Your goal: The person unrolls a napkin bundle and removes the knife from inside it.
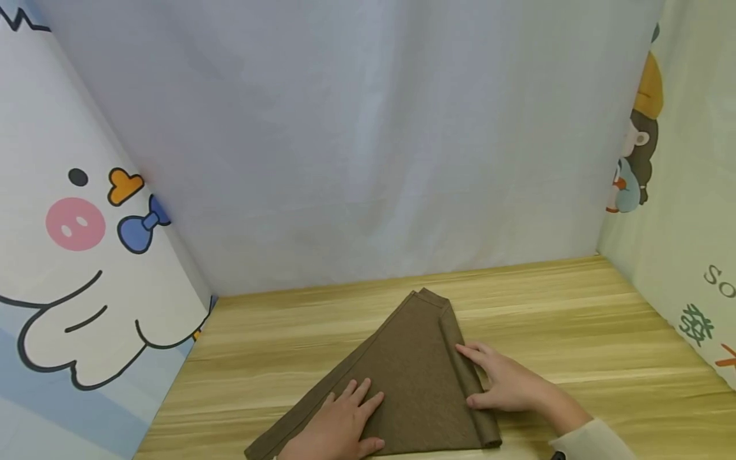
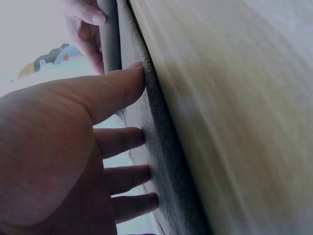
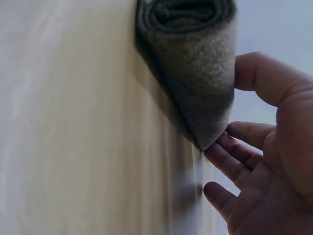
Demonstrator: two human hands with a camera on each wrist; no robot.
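Observation:
A brown felt-like cloth (image 1: 414, 377) lies folded on the table in a roughly triangular shape, its narrow end pointing away. Along its right side runs a rolled edge (image 1: 464, 367), whose spiral end (image 3: 188, 14) shows in the right wrist view. My left hand (image 1: 339, 425) rests on the cloth's lower left part with fingers spread, its fingertips pressing the surface. From the right, my right hand (image 1: 508, 383) touches the roll with thumb and fingertips. In the right wrist view the fingers (image 3: 230, 161) are extended against the cloth's edge, not wrapped round it.
The wood-grain table (image 1: 575, 332) extends on both sides of the cloth. A pale grey curtain (image 1: 368, 140) hangs behind it. A cartoon-printed panel (image 1: 75, 268) stands at the left and another printed panel (image 1: 684, 255) at the right.

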